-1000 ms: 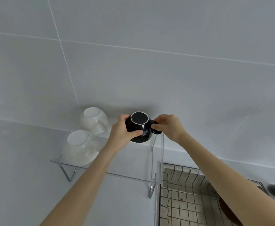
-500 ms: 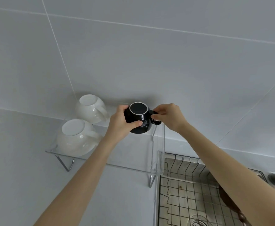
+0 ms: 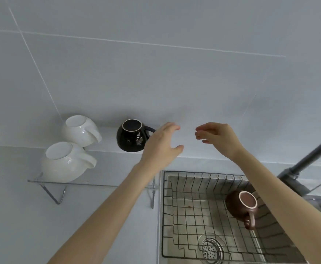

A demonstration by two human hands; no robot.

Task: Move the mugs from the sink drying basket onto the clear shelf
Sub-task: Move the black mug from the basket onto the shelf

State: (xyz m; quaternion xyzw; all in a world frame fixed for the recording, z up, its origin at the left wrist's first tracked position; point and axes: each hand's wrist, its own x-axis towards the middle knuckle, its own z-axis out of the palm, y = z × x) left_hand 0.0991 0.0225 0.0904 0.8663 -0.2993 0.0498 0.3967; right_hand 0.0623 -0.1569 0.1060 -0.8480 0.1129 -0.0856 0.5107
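A black mug stands upside down at the back right of the clear shelf, its handle pointing right. Two white mugs, one at the back and one at the front, sit upside down on the shelf's left part. My left hand hovers just right of the black mug, fingers spread, holding nothing. My right hand is farther right, in front of the wall, also empty with loosely curled fingers. A brown mug lies tilted in the wire drying basket under my right forearm.
The basket sits inside a steel sink with a drain at the bottom. A dark faucet rises at the right edge. A tiled wall stands directly behind the shelf. The grey counter extends to the left under the shelf.
Both hands have let go of the black mug, which now stands on the shelf. The hands have drawn back to the right, and the view has tilted down to show the brown mug.
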